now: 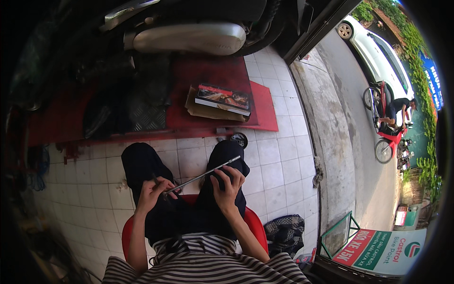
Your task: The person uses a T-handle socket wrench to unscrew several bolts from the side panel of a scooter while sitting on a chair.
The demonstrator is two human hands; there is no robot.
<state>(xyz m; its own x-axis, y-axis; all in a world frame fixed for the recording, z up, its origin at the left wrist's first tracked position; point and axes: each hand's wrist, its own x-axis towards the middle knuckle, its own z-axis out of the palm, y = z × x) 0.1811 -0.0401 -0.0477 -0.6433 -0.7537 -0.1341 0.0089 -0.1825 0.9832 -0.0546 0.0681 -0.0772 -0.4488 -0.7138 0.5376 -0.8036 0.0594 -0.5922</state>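
Note:
A long, thin, silvery T-handle wrench (201, 176) lies slantwise above my lap, its far end pointing up and to the right. My left hand (155, 191) pinches it at the handle end, where a short dark crossbar partly shows between the fingers. Near the other end, my right hand (228, 187) has bent fingers against the shaft, with the tip sticking out past them. Both hands are over my dark trousers (182, 217), and I sit on a red chair (257, 227). Parts of the handle are hidden by my left fingers.
A motorcycle with a silver exhaust cover (189, 38) stands beyond a red platform (213, 80). On the platform lies a printed box (222, 98) over cardboard. A small round dish (240, 139) sits by my right knee; a dark patterned cloth (284, 232) lies right of the chair.

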